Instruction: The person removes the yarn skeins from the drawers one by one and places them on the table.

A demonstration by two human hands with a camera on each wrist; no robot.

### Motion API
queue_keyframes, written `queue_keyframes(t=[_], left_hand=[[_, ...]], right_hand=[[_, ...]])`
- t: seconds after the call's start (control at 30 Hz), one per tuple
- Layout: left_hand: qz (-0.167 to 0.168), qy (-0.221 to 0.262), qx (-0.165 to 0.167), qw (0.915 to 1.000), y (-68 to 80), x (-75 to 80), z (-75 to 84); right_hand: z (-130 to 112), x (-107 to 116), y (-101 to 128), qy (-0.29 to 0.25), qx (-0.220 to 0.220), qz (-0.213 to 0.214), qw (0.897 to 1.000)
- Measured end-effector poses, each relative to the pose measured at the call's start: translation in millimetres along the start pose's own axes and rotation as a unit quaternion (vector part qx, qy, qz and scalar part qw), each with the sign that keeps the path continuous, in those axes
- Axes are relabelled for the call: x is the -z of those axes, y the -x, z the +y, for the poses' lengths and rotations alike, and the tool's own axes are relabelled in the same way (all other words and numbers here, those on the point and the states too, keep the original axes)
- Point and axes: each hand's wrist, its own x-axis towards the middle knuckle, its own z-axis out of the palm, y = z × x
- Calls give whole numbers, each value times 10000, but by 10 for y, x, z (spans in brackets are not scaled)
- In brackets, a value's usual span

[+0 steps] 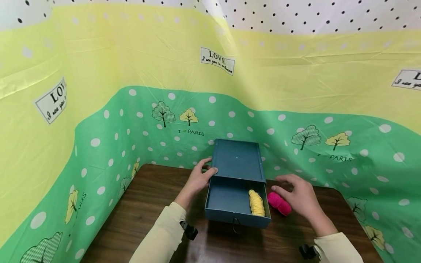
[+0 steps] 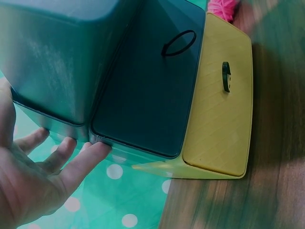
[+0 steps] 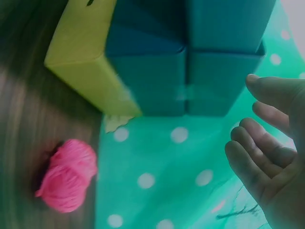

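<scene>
A stacked dark blue drawer cabinet stands on the table with its top drawer pulled out. Inside that drawer, at its right side, lies a yellow skein of yarn. My left hand rests against the cabinet's left side, thumb at the top edge. In the left wrist view, its nearly straight fingers touch the drawer stack's side. To the right of the cabinet, a pink skein of yarn lies on the table. My right hand hovers beside the cabinet near this skein, fingers loosely spread and holding nothing.
Below the pulled-out drawer are a closed dark drawer with a loop pull and a yellow drawer with a small handle. Brown wooden table carries everything. A printed green and yellow curtain hangs close behind and at both sides.
</scene>
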Motion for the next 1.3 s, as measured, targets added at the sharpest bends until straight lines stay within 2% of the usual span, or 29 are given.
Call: queue_keyframes(t=[0.17,0.5,0.93,1.3], left_hand=[[9,-20,30,10000,1,9,-5],[-31,9,-6,10000,-27,-10,-24],[-47,18,-33,10000,-33,-3,-35],[-21,-17,-61,10000,-43,-9,-57]], right_hand=[[-212,61,-15,-43,227,-1,9997],[-445,85,-12,-265,443,14,9987],[-636,-24,2,-492,811,-423,9946],[-687,-115,-11,-171,1127,-118,9934]])
